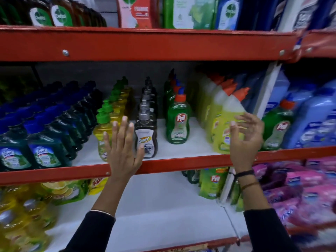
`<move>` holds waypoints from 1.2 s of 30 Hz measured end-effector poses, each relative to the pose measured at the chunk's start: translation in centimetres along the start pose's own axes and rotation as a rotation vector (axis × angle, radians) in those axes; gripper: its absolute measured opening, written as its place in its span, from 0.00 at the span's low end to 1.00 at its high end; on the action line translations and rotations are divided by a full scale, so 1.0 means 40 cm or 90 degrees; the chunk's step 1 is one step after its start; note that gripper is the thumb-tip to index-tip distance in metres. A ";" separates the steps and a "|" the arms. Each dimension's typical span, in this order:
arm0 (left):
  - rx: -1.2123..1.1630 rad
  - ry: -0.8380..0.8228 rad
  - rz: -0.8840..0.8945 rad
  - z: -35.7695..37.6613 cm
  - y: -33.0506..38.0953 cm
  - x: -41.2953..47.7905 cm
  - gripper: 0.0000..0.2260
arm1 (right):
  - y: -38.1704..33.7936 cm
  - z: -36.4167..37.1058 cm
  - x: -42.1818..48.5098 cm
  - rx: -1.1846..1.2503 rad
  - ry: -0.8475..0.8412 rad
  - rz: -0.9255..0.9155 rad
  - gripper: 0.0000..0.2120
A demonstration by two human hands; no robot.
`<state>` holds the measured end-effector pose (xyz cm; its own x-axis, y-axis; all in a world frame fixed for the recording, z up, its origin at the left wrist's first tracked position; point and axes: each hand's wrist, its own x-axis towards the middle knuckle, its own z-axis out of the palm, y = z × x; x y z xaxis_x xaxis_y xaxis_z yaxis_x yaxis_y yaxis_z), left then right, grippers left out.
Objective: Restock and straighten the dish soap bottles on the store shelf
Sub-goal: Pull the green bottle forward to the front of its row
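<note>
- On the middle red metal shelf (181,161), far left, rows of dark green bottles with blue caps (45,150) look pretty tidy already.
- Next over, the left hand (123,150) is flat and spread, fingers apart, gripping nothing. It sits in front of the yellow bottle with the green flip cap (101,128) and just beside the brown pump bottle with a grey top (146,140).
- Middle: the green Pril dish soap bottle with the orange-and-blue cap (179,122) heads its row, upright, bare white shelf either side.
- Right of that, the right hand (245,140) has fingers curled loosely open around the front yellow-green bottle with the orange angled cap (227,124). Can't tell if it's actually touching, it's blurry.
- The bit that matters imo: that yellow-green bottle stands upright, long axis vertical, straight ahead of the right palm, so the right hand is clearly the nearer one for nudging it into line.
</note>
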<state>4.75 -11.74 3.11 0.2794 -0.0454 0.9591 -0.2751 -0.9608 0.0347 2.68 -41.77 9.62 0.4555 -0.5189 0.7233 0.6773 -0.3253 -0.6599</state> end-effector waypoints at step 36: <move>0.039 -0.004 0.008 0.033 -0.006 -0.015 0.30 | -0.052 -0.067 0.020 -0.316 0.089 -0.006 0.43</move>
<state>5.87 -11.84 2.14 0.2824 -0.0584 0.9575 -0.2217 -0.9751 0.0060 0.07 -43.62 11.03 0.3456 -0.6037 0.7184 0.3096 -0.6494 -0.6946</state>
